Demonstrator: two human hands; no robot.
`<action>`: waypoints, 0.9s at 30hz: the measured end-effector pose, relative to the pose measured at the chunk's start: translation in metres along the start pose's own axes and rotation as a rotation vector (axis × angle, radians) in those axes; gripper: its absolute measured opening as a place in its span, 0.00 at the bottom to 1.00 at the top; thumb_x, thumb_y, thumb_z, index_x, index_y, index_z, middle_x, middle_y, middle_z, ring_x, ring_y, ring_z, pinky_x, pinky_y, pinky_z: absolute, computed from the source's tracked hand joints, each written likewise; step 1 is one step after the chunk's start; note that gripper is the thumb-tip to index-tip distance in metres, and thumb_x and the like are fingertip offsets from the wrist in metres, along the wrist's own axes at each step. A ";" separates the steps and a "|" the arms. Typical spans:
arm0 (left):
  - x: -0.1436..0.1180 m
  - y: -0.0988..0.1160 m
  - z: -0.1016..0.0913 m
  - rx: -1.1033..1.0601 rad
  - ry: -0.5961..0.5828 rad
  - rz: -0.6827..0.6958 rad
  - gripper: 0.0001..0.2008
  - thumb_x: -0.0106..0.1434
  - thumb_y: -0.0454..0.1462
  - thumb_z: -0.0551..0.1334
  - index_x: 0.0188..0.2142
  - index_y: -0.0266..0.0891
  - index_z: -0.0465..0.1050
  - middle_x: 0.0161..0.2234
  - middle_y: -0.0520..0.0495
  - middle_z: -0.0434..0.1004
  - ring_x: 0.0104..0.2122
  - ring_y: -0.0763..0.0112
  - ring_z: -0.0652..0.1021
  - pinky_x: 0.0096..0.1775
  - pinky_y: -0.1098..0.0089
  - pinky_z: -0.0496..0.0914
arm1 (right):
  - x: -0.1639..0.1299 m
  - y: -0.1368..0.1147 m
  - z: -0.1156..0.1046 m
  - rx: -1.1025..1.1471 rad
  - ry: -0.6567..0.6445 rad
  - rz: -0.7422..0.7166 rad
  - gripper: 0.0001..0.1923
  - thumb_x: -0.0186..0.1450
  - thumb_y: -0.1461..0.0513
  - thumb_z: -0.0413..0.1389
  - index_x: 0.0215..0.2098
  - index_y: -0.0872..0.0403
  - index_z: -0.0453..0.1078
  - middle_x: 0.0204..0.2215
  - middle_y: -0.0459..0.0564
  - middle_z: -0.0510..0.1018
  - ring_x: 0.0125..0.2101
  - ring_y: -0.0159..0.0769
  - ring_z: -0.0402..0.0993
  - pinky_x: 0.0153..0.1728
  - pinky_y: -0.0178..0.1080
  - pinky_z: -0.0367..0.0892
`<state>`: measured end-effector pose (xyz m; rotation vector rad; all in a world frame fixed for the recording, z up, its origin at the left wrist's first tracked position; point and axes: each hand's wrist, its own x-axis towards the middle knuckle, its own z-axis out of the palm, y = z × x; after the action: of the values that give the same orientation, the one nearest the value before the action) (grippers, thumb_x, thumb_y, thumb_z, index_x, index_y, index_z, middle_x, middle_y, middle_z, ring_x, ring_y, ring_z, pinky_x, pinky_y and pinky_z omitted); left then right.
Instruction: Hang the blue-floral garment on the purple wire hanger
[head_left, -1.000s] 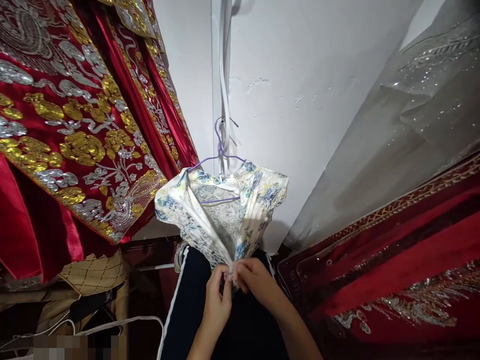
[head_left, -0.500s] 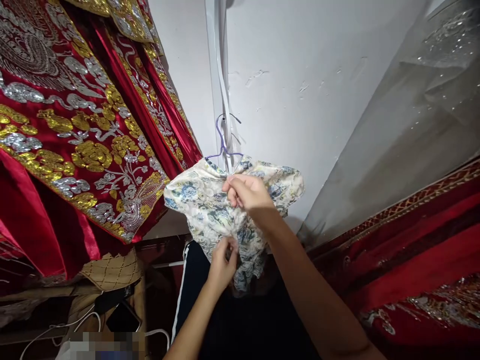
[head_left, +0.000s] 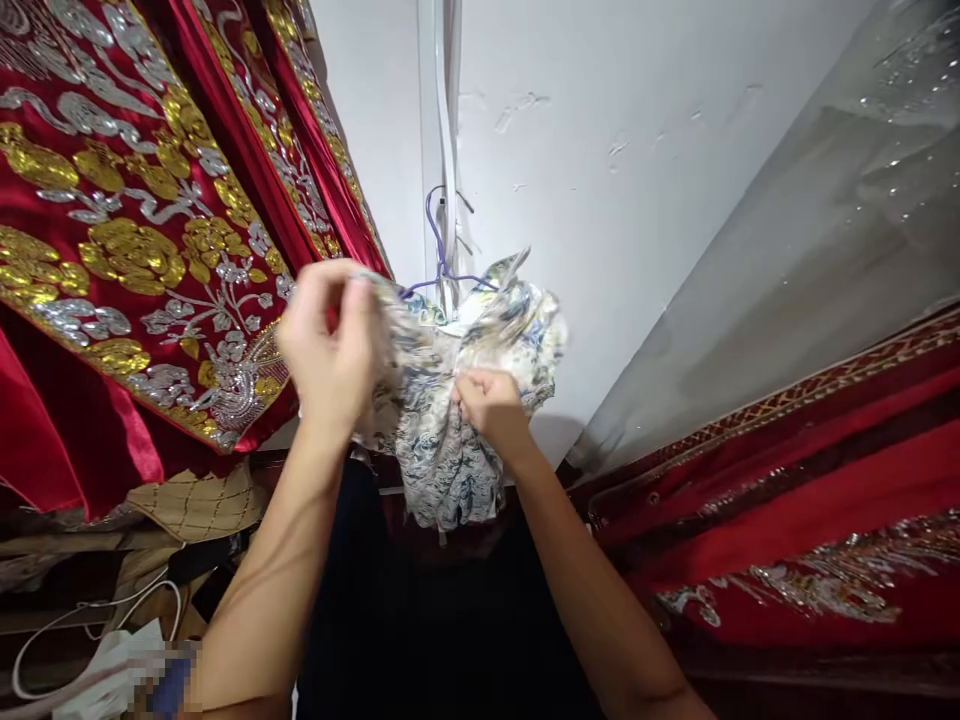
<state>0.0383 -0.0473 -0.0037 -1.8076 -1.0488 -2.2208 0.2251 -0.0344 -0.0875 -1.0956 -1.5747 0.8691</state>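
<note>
A short-sleeved white blouse with blue and yellow flowers hangs on a purple hanger against the wall. My left hand, somewhat blurred, is closed in a pinch on the blouse's left shoulder or sleeve edge as I see it, pulling that side up and outward. Fingers curled, my right hand grips the blouse front near the middle, below the neckline. The cloth by both hands is bunched and smeared by motion, and the fingertips are partly hidden.
A white strip runs down the pale wall. At left hangs red cloth with gold and silver sequins. A translucent cover and red garments stand right. White cables lie at lower left.
My left hand has moved from the blouse's lower front up to its left shoulder side. The right hand has dropped slightly lower on the front, and the cloth is now more crumpled.
</note>
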 end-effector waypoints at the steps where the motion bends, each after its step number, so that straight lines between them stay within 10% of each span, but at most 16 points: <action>1: -0.002 -0.007 -0.013 -0.097 0.132 -0.118 0.03 0.68 0.35 0.63 0.37 0.39 0.75 0.37 0.50 0.77 0.39 0.71 0.76 0.45 0.69 0.70 | -0.006 0.011 0.002 -0.010 -0.018 0.038 0.16 0.64 0.61 0.52 0.19 0.53 0.67 0.12 0.42 0.65 0.16 0.30 0.61 0.20 0.35 0.55; 4: -0.031 -0.033 -0.052 -0.555 0.377 -0.694 0.06 0.65 0.37 0.64 0.32 0.40 0.72 0.33 0.53 0.76 0.38 0.73 0.76 0.45 0.71 0.71 | -0.028 0.032 0.011 0.046 -0.080 0.107 0.17 0.63 0.60 0.52 0.17 0.52 0.67 0.11 0.43 0.66 0.16 0.31 0.62 0.22 0.35 0.58; 7: -0.096 -0.055 -0.074 -0.596 0.401 -0.909 0.10 0.66 0.37 0.59 0.27 0.40 0.67 0.26 0.51 0.73 0.32 0.70 0.76 0.41 0.68 0.73 | -0.054 0.043 0.022 0.161 -0.119 0.137 0.18 0.65 0.57 0.52 0.19 0.51 0.69 0.12 0.45 0.68 0.16 0.33 0.64 0.23 0.38 0.60; 12: -0.179 -0.065 -0.054 -0.656 0.445 -1.290 0.08 0.61 0.37 0.64 0.27 0.39 0.68 0.26 0.49 0.74 0.30 0.71 0.77 0.40 0.67 0.73 | -0.093 0.071 0.019 0.218 -0.062 0.276 0.19 0.67 0.53 0.51 0.19 0.48 0.68 0.12 0.46 0.66 0.16 0.37 0.61 0.22 0.42 0.58; 17: -0.165 -0.028 -0.019 -0.745 0.329 -1.035 0.10 0.59 0.41 0.70 0.37 0.40 0.75 0.36 0.50 0.77 0.39 0.72 0.78 0.48 0.72 0.70 | -0.104 0.083 -0.023 0.093 -0.247 0.305 0.22 0.67 0.48 0.55 0.20 0.49 0.70 0.14 0.46 0.66 0.17 0.37 0.60 0.23 0.41 0.58; 22: -0.159 0.036 0.001 -0.660 -0.093 -0.851 0.07 0.67 0.42 0.64 0.37 0.42 0.75 0.45 0.46 0.77 0.53 0.61 0.76 0.57 0.62 0.68 | -0.094 0.069 -0.031 0.240 -0.074 0.180 0.24 0.67 0.40 0.53 0.38 0.49 0.76 0.38 0.52 0.79 0.42 0.45 0.73 0.45 0.43 0.67; 27: -0.158 0.072 0.002 -0.356 -0.585 -0.548 0.08 0.71 0.39 0.59 0.43 0.46 0.78 0.57 0.46 0.74 0.68 0.54 0.61 0.68 0.51 0.53 | -0.073 0.048 -0.013 0.689 -0.331 0.444 0.42 0.61 0.28 0.42 0.43 0.51 0.77 0.36 0.55 0.80 0.46 0.48 0.76 0.47 0.45 0.70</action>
<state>0.1202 -0.1550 -0.1127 -2.7142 -1.4656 -2.3167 0.2561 -0.0871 -0.1515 -0.8175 -1.1288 1.8061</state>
